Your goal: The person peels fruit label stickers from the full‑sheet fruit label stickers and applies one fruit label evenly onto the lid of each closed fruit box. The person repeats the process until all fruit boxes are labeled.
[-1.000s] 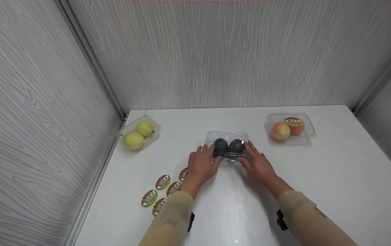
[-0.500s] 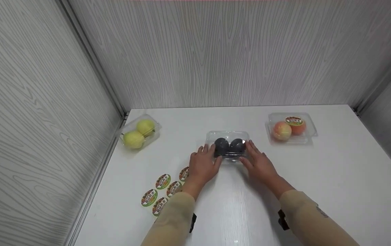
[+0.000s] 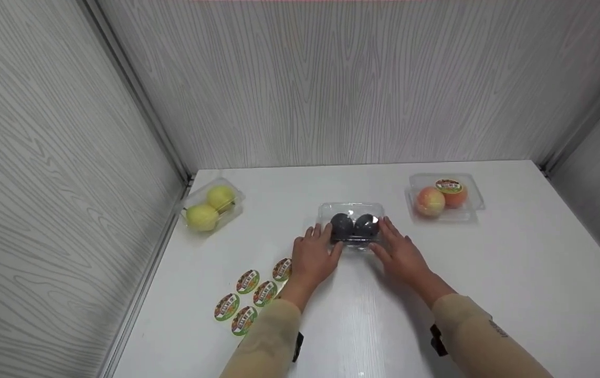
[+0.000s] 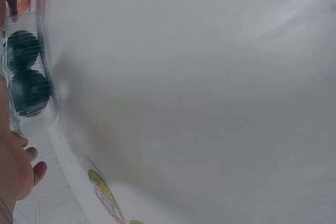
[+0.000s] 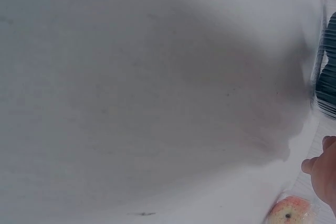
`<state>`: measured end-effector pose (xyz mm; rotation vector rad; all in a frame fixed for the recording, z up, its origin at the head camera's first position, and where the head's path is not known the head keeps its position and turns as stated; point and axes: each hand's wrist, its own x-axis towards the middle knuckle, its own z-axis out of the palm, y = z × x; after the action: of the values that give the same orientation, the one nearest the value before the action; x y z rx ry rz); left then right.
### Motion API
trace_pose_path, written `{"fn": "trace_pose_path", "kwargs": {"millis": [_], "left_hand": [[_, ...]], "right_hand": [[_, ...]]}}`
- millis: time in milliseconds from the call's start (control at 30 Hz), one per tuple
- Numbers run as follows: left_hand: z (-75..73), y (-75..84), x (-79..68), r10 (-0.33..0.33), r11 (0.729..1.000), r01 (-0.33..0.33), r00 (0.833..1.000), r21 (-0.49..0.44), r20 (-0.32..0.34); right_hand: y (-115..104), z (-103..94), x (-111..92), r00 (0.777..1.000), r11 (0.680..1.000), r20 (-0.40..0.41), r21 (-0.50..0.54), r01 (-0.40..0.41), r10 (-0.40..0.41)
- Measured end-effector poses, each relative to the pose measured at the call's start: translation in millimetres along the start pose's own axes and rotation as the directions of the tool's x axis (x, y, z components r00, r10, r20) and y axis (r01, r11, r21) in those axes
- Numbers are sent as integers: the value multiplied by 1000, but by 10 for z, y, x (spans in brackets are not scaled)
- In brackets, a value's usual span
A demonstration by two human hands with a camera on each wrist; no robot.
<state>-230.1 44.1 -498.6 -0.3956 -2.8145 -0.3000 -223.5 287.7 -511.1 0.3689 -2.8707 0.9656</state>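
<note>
A clear plastic fruit box with its lid down sits mid-table. Two dark round fruits, like plums, lie side by side inside it. My left hand rests at the box's near left corner, fingers along the side and thumb by the front edge. At the near right corner, my right hand lies in the mirrored position, fingers extended against the side. The dark fruits show through ribbed plastic in the left wrist view. In the right wrist view, the box is cut off at the edge.
Back left, a clear box holds two yellow-green pears. Back right, another box holds two peaches and bears a round label. Several round fruit stickers lie left of my left forearm. Wood-grain panels enclose the table.
Both hands stay at the box's sides and the box stays in place. Only a slight shift of the whole head view shows.
</note>
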Motion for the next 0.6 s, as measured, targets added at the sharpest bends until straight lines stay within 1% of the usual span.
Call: {"fn": "trace_pose_path", "kwargs": {"millis": [267, 533, 600], "left_hand": [[19, -7, 4, 8, 1000, -8, 1000, 6, -19], [3, -2, 5, 3, 1000, -3, 1000, -11, -5], [-3, 5, 4, 0, 1000, 0, 1000, -15, 7]], "right_hand": [[10, 20, -15, 1000, 1000, -9, 22, 12, -12], [17, 17, -9, 1000, 1000, -3, 21, 3, -3], [19, 13, -9, 1000, 1000, -1, 23, 4, -3]]}}
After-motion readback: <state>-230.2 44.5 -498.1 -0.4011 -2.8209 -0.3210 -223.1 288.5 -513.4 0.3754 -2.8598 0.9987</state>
